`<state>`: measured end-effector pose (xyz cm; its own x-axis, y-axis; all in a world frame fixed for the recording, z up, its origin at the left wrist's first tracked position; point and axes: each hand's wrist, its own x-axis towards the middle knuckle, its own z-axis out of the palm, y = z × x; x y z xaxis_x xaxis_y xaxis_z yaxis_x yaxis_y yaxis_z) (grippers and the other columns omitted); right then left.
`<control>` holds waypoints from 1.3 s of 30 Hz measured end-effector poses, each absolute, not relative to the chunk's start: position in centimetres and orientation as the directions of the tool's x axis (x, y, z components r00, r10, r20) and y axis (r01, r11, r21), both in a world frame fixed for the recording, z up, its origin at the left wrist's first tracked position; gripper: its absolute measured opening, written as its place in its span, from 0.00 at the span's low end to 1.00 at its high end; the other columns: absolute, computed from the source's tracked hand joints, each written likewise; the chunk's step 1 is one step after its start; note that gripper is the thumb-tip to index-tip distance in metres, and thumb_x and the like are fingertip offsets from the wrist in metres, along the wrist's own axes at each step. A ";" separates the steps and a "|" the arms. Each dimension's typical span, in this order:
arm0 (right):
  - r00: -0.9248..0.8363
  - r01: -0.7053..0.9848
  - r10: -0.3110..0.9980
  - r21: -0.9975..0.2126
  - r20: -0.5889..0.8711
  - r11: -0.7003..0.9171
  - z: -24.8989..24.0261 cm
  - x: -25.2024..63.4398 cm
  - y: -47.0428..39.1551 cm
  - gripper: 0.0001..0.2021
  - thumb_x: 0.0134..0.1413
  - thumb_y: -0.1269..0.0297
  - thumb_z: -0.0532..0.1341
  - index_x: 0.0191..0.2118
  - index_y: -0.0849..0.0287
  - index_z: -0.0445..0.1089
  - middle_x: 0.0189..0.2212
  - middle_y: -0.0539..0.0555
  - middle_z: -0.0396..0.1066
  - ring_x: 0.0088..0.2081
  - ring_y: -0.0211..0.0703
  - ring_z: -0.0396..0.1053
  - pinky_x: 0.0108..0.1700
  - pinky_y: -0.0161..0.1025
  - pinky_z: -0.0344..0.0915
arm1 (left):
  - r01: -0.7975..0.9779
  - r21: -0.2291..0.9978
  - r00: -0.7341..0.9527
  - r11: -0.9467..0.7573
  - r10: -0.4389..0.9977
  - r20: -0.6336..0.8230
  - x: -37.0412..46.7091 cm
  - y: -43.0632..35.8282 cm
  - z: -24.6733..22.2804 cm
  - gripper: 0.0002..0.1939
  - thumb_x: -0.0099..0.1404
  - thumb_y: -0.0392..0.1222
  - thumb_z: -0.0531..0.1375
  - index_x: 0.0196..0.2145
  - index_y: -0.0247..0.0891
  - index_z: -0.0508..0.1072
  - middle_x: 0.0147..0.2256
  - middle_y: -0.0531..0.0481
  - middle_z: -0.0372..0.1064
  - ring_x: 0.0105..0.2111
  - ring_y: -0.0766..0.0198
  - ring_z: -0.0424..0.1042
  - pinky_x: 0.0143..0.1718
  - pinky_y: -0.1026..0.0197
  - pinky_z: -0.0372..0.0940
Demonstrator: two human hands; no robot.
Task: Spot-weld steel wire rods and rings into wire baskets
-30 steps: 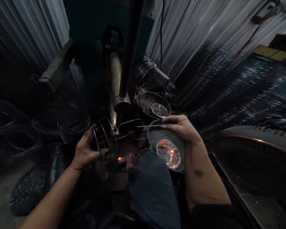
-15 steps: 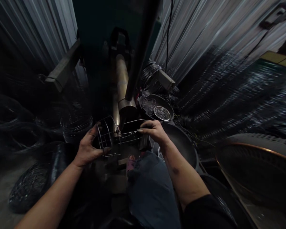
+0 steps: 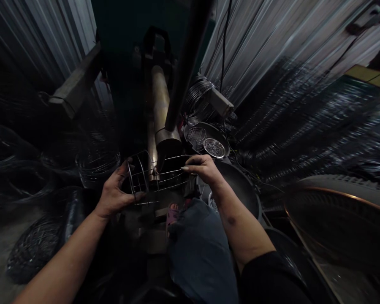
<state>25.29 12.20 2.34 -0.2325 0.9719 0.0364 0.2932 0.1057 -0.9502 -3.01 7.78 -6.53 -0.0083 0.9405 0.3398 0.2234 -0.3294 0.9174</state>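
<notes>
A wire basket frame [image 3: 139,174] of thin shiny rods lies sideways between my hands. My left hand [image 3: 116,188] grips its rounded end, thumb below and fingers above. With thumb and fingers pinched, my right hand [image 3: 199,167] holds the far ends of the long wires on the other side. The frame surrounds the tip of a lower metal electrode arm [image 3: 152,158], close to its wires; whether they touch I cannot tell. Above it, a thick brass-coloured cylinder [image 3: 161,101] reaches out from the dark machine, its pointed tip just over the wires.
Right of the machine, a round pan [image 3: 190,131] holds wire pieces and a round mesh disc [image 3: 214,147]. A larger dark basin [image 3: 237,185] stands nearer. Wire coils [image 3: 198,97] hang behind. At left lies a wire bundle [image 3: 34,249]; stacked wire goods [image 3: 304,122] line the right.
The view has shifted slightly. Both hands keep their hold on the wire basket frame, which stays around the electrode tip with hardly any movement.
</notes>
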 end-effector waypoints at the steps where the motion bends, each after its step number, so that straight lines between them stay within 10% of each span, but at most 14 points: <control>1: -0.236 0.289 0.971 -0.952 0.030 0.099 2.4 25.3 12.2 0.13 0.34 0.57 0.71 0.22 0.61 0.73 0.17 0.46 0.62 0.21 0.33 0.58 0.25 0.34 0.56 | 0.212 0.923 -0.008 -0.322 0.944 0.331 -3.0 7.8 -6.4 0.52 0.42 0.49 0.73 0.63 0.41 0.57 0.57 0.40 0.62 0.54 0.49 0.67 0.57 0.46 0.61; 39: -0.228 0.232 0.969 -0.961 0.096 0.150 2.0 25.5 13.1 0.12 0.33 0.59 0.71 0.21 0.62 0.73 0.16 0.46 0.62 0.19 0.32 0.57 0.23 0.33 0.54 | 0.082 0.992 -0.003 -0.100 0.995 0.100 -2.2 8.0 -5.2 0.56 0.36 0.47 0.74 0.62 0.37 0.58 0.58 0.38 0.61 0.55 0.45 0.65 0.59 0.43 0.57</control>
